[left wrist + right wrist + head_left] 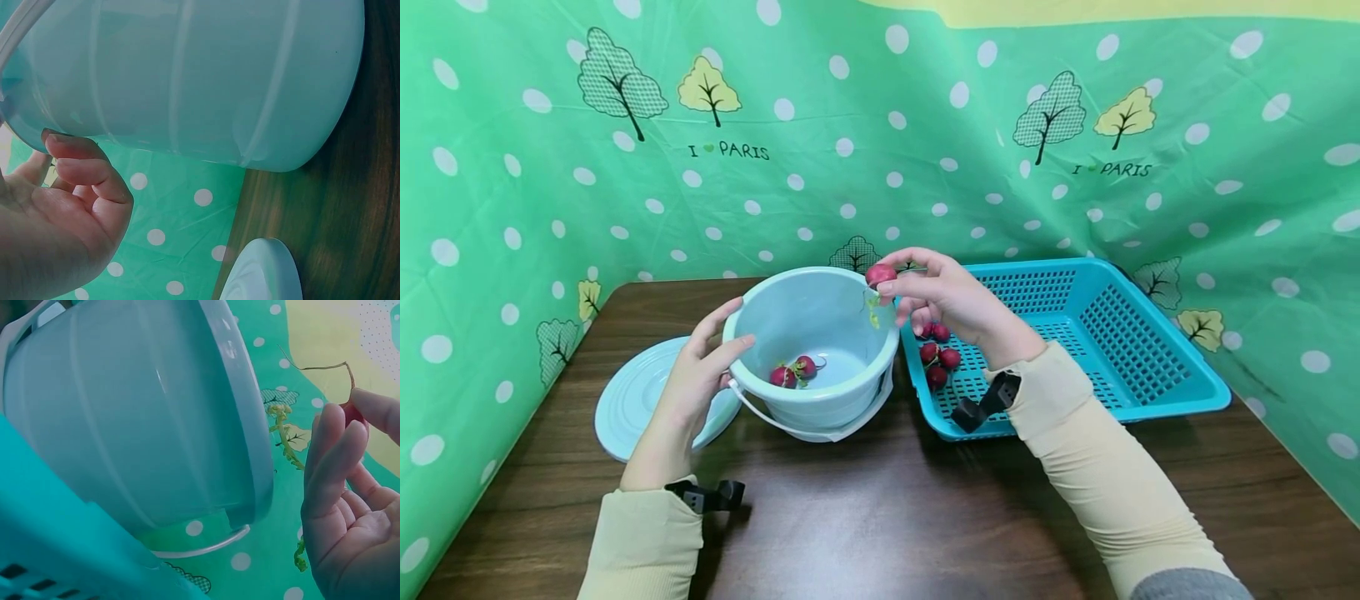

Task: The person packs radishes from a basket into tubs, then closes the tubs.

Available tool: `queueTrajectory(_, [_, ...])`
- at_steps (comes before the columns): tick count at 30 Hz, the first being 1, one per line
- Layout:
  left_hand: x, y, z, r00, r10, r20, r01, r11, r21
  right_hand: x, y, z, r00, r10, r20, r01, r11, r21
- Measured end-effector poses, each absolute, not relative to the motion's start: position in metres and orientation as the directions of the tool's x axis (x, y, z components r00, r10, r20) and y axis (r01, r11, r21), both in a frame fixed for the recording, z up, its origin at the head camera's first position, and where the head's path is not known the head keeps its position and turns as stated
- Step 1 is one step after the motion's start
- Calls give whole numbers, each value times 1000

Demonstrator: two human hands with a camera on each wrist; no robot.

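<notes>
From the head camera, a pale blue round plastic bucket (814,350) with a white wire-like handle stands on the dark brown wooden worktop (880,517). The left hand (696,375) rests against the bucket's left wall, fingers fairly straight and the thumb lying on the rim. The right hand (943,292) hovers above the bucket's right rim and pinches a small red radish (880,273) with a thin root and a bit of green stalk between thumb and fingertips. A few more red radishes (793,372) lie on the bucket's floor. Just right of the bucket sits a turquoise perforated plastic basket (1120,333), with several red radishes (938,357) in its near left corner. A pale blue round lid (625,400) lies flat on the worktop left of the bucket, partly under the left hand.

From the left wrist camera, the bucket's outer wall (200,75) fills the upper part; the left hand's fingers (81,169) are loosely bent, their tips touching the wall. The lid's edge (262,275) shows below.

From the right wrist camera, the right hand (350,506) holds the radish (353,414) pinched at the fingertips, its thin root curling upward, beside the bucket's rim (250,425). The basket's edge (56,550) lies at lower left.
</notes>
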State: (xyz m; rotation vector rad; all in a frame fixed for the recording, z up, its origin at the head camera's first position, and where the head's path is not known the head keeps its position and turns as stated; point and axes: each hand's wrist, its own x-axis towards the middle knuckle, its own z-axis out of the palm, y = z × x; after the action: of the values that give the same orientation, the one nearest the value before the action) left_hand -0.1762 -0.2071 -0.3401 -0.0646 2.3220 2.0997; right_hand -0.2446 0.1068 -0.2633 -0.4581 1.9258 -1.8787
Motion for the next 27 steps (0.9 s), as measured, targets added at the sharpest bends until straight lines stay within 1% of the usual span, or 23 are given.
queueTrajectory(17, [-175, -208, -340, -999, -28, -43, -45, 90, 995, -239, 90, -262, -828, -556, -74, 40, 73, -997])
queueTrajectory(27, [-176, -207, -339, -999, -27, -40, -42, 90, 995, -237, 79, -264, -808, -581, -102, 78, 66, -995])
